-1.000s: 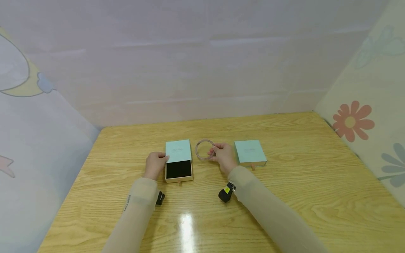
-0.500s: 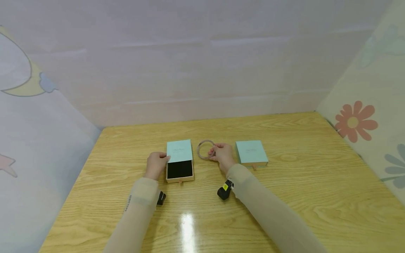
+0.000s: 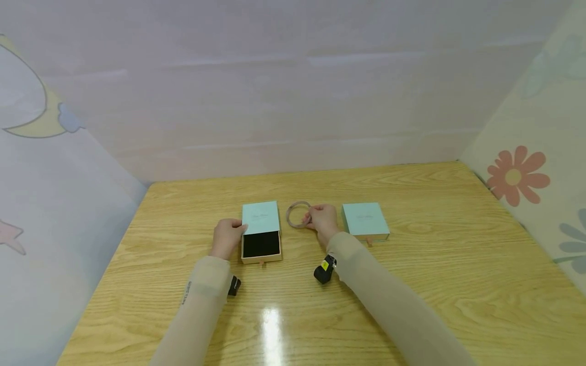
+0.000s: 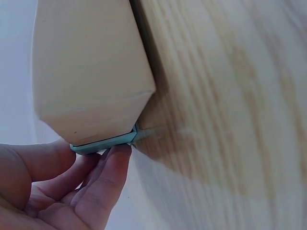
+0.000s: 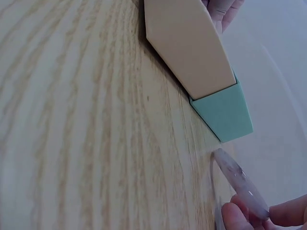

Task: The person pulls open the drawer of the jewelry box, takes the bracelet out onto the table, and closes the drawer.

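A pale teal drawer-style gift box (image 3: 260, 217) lies left of the table's middle. Its beige drawer (image 4: 91, 62) is pulled partway out toward me, showing a black lining (image 3: 261, 245). My left hand (image 3: 226, 238) grips the teal sleeve at its left side between thumb and fingers. To the right of this box, my right hand (image 3: 322, 222) pinches the right side of a translucent, greyish-purple bangle (image 3: 288, 216). In the right wrist view, the bangle (image 5: 244, 184) is seen nearly edge-on, tilted, close to the teal sleeve's corner (image 5: 224, 115); whether it touches the table is unclear.
A second teal box (image 3: 364, 218), its drawer pushed in and a small tab at the front, lies just right of my right hand. The wooden table (image 3: 412, 295) meets a pale cloth backdrop (image 3: 293, 112) behind and printed panels at both sides.
The head view has shifted slightly. The bangle looks a little flatter than before. Both hands keep their holds, and the boxes stay in place.
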`<state>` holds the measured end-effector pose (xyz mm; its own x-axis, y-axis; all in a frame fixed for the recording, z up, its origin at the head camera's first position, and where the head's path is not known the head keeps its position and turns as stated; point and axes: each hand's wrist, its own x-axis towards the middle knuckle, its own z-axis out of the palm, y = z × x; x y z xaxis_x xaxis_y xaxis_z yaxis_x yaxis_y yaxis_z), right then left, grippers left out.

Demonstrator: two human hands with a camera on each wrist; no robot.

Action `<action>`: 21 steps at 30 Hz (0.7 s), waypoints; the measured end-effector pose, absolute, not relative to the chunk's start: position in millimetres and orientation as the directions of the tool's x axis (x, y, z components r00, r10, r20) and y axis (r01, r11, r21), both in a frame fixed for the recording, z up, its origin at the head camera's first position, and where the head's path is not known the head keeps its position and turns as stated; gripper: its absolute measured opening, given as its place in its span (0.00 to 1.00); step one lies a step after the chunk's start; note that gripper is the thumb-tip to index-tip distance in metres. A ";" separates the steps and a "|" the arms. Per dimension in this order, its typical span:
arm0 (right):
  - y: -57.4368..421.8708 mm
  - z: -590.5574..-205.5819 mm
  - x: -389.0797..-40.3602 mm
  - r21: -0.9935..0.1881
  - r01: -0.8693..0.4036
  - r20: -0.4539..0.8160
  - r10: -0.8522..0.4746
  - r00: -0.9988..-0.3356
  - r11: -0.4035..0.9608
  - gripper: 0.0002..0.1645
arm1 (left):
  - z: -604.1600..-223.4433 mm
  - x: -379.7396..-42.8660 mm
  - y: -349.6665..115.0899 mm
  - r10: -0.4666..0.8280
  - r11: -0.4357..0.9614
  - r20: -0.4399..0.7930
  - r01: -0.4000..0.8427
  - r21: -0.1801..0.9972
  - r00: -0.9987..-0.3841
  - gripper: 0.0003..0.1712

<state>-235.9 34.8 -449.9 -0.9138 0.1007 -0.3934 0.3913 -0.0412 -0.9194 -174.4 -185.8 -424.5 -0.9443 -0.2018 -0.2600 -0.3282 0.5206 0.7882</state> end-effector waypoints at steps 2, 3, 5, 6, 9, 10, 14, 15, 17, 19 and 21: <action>35.0 -450.1 -236.5 -0.920 0.393 -0.389 0.120 -0.914 0.011 0.15 | -424.2 -174.5 -185.4 -0.201 0.523 -0.262 -0.330 0.786 -0.944 0.19; 35.2 -450.1 -236.8 -0.919 0.391 -0.382 0.132 -0.914 0.043 0.15 | -423.9 -174.5 -185.1 -0.199 0.525 -0.263 -0.330 0.785 -0.944 0.19; 36.1 -450.3 -237.3 -0.916 0.387 -0.370 0.152 -0.916 0.104 0.15 | -423.7 -174.7 -184.6 -0.197 0.528 -0.264 -0.330 0.783 -0.944 0.19; 36.6 -450.3 -237.6 -0.913 0.386 -0.365 0.160 -0.917 0.130 0.15 | -423.7 -174.9 -184.4 -0.195 0.529 -0.264 -0.328 0.782 -0.944 0.19; 39.5 -449.8 -237.6 -0.909 0.371 -0.343 0.165 -0.925 0.188 0.15 | -424.2 -175.4 -184.3 -0.191 0.528 -0.265 -0.326 0.784 -0.945 0.20; 40.6 -449.5 -237.3 -0.908 0.368 -0.341 0.159 -0.927 0.199 0.14 | -424.4 -175.4 -184.4 -0.191 0.527 -0.265 -0.326 0.785 -0.945 0.20; 44.7 -448.3 -236.7 -0.903 0.359 -0.337 0.129 -0.933 0.235 0.14 | -424.4 -175.1 -184.7 -0.188 0.526 -0.262 -0.323 0.787 -0.946 0.20; 45.5 -448.1 -237.0 -0.900 0.357 -0.335 0.125 -0.934 0.251 0.14 | -424.3 -175.0 -184.6 -0.188 0.527 -0.261 -0.321 0.787 -0.947 0.19; 46.9 -447.9 -237.7 -0.891 0.348 -0.330 0.113 -0.937 0.291 0.14 | -423.9 -174.7 -184.3 -0.183 0.529 -0.258 -0.317 0.787 -0.949 0.19; 47.9 -447.6 -238.8 -0.877 0.336 -0.321 0.103 -0.942 0.342 0.13 | -423.8 -174.4 -184.3 -0.183 0.531 -0.257 -0.315 0.787 -0.949 0.19; 48.4 -446.9 -239.8 -0.861 0.324 -0.313 0.094 -0.945 0.393 0.13 | -424.0 -174.4 -184.6 -0.184 0.531 -0.255 -0.315 0.787 -0.949 0.19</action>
<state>-239.8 48.4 -446.9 -0.9450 0.0935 -0.3134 0.3243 0.3927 -0.8606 -174.4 -184.6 -424.0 -0.9492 -0.1840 -0.2553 -0.3146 0.5306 0.7871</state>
